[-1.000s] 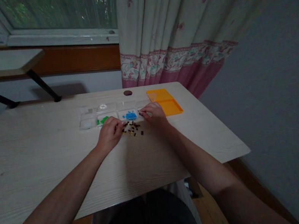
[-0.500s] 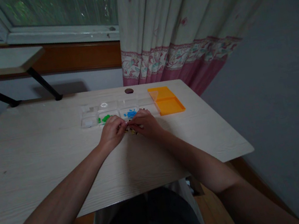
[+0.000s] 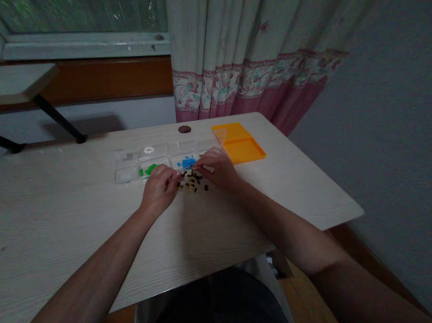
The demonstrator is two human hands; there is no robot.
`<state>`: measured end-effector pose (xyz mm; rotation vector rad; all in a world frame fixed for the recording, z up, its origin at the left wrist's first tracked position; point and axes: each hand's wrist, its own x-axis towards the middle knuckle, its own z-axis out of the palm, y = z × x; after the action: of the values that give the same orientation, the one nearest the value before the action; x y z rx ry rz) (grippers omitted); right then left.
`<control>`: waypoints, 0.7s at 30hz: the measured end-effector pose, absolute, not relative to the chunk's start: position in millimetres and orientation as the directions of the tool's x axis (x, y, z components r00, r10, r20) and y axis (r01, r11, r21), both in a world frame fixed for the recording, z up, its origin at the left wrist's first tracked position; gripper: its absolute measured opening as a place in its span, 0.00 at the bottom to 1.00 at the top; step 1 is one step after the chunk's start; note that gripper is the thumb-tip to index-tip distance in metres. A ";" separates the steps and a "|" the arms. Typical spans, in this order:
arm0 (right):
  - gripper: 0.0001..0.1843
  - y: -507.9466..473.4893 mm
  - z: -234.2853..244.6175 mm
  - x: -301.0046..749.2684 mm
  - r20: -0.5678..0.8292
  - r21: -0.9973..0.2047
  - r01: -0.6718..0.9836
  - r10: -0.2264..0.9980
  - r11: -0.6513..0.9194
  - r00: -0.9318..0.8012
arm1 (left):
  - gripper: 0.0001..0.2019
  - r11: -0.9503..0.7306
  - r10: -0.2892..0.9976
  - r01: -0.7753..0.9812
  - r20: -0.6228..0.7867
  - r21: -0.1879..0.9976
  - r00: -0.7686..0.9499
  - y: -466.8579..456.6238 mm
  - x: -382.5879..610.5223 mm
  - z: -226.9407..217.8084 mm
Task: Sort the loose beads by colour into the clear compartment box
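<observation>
Shifted slightly to the right over the past half second, the right hand [image 3: 217, 168] uncovers loose dark and yellowish pieces [image 3: 191, 181] on the worktop [image 3: 69, 209], while the left hand [image 3: 158, 189] stays almost in place. From left to right, the risks appear to be these: the left hand, close to the front of a clear divided box [image 3: 164, 162], could nudge it and jostle the green pieces [image 3: 151, 169] inside; a careless brush of either hand could scatter the loose pieces toward the worktop's near edge; and if the right fingers carry a piece, a slip could drop it among the blue pieces [image 3: 188, 162]. At left, the fingers are bunched, tips nearly together at the pile's left side; whether they pinch anything is too small to tell. At right, thumb and forefinger reach out with tips close together, between the pile and the blue compartment; their hold, if any, cannot be made out. Green fills part of the box's second front compartment from the left, blue the third, and the loose pieces lie just in front, closer to the worktop's far edge than its near one. Toward the far right corner sits an orange tray [image 3: 244, 150].
</observation>
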<state>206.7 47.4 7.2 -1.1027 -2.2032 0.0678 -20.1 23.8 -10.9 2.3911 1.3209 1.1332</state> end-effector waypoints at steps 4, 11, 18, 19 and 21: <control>0.12 59.0 2.9 218.5 0.601 -0.354 0.731 0.741 0.584 -0.301 | 0.13 -0.593 0.775 0.660 0.549 0.462 0.312 26.0 -22.3 -16.5; 0.09 67.6 -5.7 224.1 0.561 -0.363 0.840 0.815 0.403 -0.148 | 0.11 -0.589 0.766 0.754 0.500 0.290 0.405 20.8 -20.5 -17.3; 0.09 66.4 -9.9 224.6 0.490 -0.303 0.900 0.861 0.313 -0.134 | 0.14 -0.524 0.801 0.820 0.459 0.228 0.384 20.7 -20.4 -17.5; 0.10 66.6 -10.0 224.5 0.480 -0.303 0.903 0.867 0.306 -0.133 | 0.13 -0.520 0.803 0.822 0.460 0.230 0.380 21.3 -20.1 -18.4; 0.10 67.5 -10.3 224.0 0.463 -0.314 0.903 0.877 0.295 -0.126 | 0.13 -0.513 0.807 0.826 0.461 0.236 0.369 22.1 -18.9 -19.7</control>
<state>224.0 67.5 -10.3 -1.5818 -1.9994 -0.0574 -18.9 22.1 -19.7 2.6283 1.5675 0.8517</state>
